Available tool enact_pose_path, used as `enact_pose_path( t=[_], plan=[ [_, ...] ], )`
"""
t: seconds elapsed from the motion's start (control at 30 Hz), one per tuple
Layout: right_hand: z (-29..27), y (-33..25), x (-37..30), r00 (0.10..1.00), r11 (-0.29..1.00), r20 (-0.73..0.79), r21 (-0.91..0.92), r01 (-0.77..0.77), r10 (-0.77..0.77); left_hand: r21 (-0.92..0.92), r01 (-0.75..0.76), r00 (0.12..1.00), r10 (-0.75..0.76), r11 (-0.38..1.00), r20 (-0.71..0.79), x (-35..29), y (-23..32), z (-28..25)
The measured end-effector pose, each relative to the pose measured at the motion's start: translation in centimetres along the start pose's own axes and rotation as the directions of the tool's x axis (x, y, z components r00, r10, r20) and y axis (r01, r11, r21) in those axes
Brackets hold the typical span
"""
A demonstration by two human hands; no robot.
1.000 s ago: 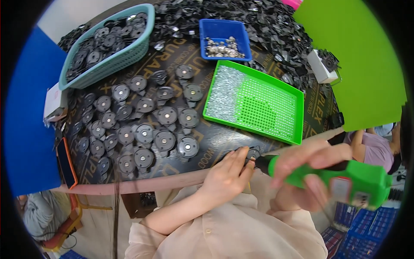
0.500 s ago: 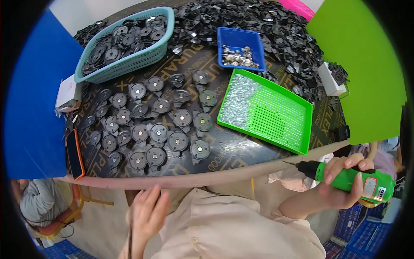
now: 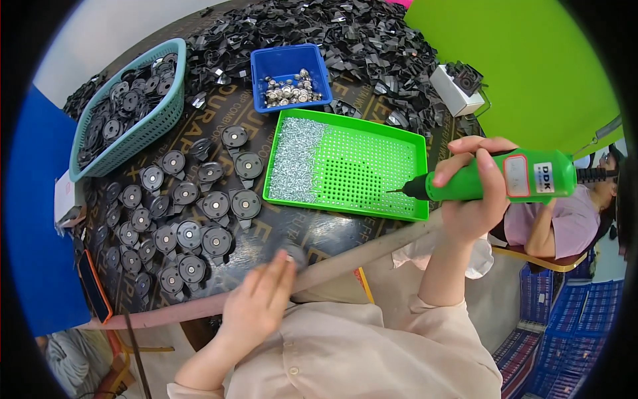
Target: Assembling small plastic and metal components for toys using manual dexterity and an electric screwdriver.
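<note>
My right hand [image 3: 475, 189] grips a green electric screwdriver [image 3: 512, 178] with a black nose. Its thin bit points left over the perforated half of a green screw tray [image 3: 425, 159]; contact with the tray cannot be made out. Small silver screws [image 3: 296, 159] fill the tray's left side. My left hand [image 3: 260, 296], fingers together and stretched forward, is on a round black disc part [image 3: 298, 257] at the table's near edge; both are blurred by motion. To the left, several similar disc parts [image 3: 216, 241] lie in rows, most with a metal centre.
A blue bin [image 3: 258, 83] of round metal pieces stands behind the tray. A teal basket [image 3: 126, 143] of black discs is at left, near an orange-edged phone [image 3: 94, 286]. Black parts [image 3: 359, 40] heap at the back. A white box [image 3: 457, 93] stands by the green partition [image 3: 512, 73].
The view has swung right. My right hand has brought the screwdriver up and left over the tray. My left hand has reached onto the table, and the nearest right-hand disc has left its row.
</note>
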State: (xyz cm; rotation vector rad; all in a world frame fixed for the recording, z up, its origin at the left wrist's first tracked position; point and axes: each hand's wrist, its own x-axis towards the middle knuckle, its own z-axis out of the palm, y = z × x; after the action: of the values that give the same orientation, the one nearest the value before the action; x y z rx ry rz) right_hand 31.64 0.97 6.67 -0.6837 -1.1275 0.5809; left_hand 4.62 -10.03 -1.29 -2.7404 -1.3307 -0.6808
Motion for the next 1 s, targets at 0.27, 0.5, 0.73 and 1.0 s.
enact_pose_path(
  t=[0.27, 0.5, 0.73, 1.0],
  plan=[
    [0.0, 1.1, -0.1, 0.998, 1.000, 0.053, -0.018, -0.023, 0.024, -0.230, -0.107, 0.991, 0.086, 0.967, -0.098, 2.3, 1.2, 1.9],
    [0.1, 0.9, -0.3, 0.996, 0.999, 0.090, 0.012, -0.031, 0.029, -0.385, 0.019, 0.992, -0.065, 0.923, -0.106, 2.8, 2.8, 2.9],
    [-0.3, 1.2, -0.1, 0.994, 0.997, 0.110, -0.074, -0.022, 0.030, -0.387, 0.024, 0.975, -0.107, 0.922, -0.195, 3.9, 2.8, 4.0],
    [-0.3, 1.2, 0.0, 0.994, 0.996, 0.105, -0.084, -0.025, 0.034, -0.350, -0.001, 0.973, -0.079, 0.937, -0.216, 3.7, 2.9, 4.4]
  ],
)
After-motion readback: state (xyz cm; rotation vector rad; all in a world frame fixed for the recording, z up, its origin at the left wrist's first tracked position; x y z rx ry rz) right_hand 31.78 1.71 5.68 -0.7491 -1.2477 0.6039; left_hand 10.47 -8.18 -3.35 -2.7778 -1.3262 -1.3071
